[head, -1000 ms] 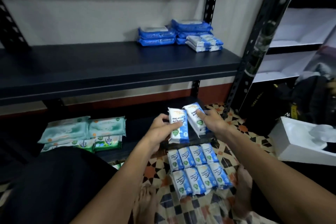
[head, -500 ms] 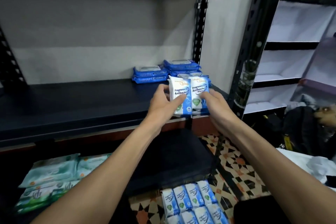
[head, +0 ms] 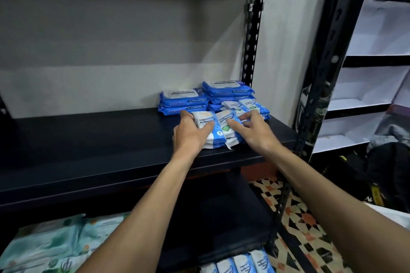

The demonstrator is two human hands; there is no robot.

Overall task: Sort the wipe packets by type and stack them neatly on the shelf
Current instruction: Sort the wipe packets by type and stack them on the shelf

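Dark shelf (head: 88,139), right end: left grip (head: 190,134) and right grip (head: 253,132) each pinch small packets (head: 208,121) resting just near of blue stacks (head: 184,99). Placing step, seemingly; next likely calls for release, then squaring edges.

Dark shelf (head: 88,139), blue antabax packs (head: 184,99) stacked at back right, small white-blue packets (head: 213,126) in front
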